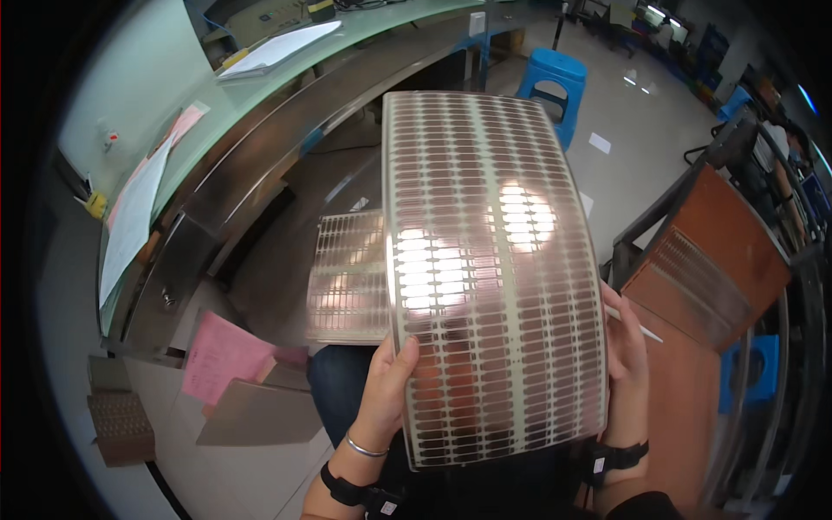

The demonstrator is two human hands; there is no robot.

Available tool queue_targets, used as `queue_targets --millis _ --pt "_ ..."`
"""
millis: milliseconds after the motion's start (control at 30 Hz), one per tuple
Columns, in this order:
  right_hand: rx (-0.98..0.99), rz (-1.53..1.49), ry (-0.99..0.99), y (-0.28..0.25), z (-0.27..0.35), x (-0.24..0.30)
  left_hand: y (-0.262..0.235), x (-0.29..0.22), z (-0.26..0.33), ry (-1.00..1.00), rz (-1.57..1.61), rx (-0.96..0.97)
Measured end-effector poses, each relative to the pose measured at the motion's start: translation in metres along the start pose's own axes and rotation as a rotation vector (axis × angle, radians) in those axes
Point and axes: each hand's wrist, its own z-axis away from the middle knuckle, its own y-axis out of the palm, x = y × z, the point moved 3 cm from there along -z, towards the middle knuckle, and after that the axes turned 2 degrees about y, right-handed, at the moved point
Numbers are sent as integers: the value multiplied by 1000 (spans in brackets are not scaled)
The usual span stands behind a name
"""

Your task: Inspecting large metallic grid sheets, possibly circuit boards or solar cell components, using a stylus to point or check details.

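A large, shiny, coppery sheet patterned with rows of small identical shapes is held up before me, its surface catching two bright glares. My left hand grips its lower left edge, thumb on the front face. At the right edge, my right hand holds the sheet from behind, with part of its fingers hidden. A thin white pen-like stick sticks out from between the right hand's fingers. Behind and left of the raised sheet, a similar patterned sheet shows in part, just above my knee.
A reddish-brown surface lies at my right, with a brown panel upright behind it. Left, a glass-topped desk carries papers. Below it are a pink paper and cardboard pieces. A blue stool stands ahead.
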Motion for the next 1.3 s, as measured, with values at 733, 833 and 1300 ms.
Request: queue_targets --millis 733,833,1300 --pt "-17 -110 -270 -31 9 15 2 25 10 -58 243 -58" --pt "-232 -167 -428 -68 10 52 -15 15 9 -51 166 -115" --pt "-131 -223 -420 -156 26 83 -35 10 3 -33 47 -274"
